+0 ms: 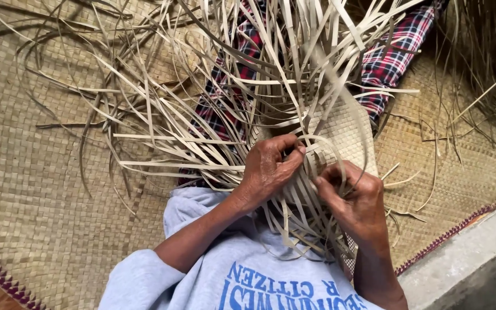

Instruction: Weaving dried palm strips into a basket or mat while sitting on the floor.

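A small woven patch (340,129) is finished, held over the lap above the mat (35,189); many loose strips (162,123) remain unwoven. Strips are pinched between closed fingers of the left hand (268,169) and right hand (357,201).

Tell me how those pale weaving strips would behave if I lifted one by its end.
The strips look thin and flat, so one would likely droop and feel light. Many curve loosely over the woven mat, suggesting springy bending, not snapping. The left hand bends one easily.
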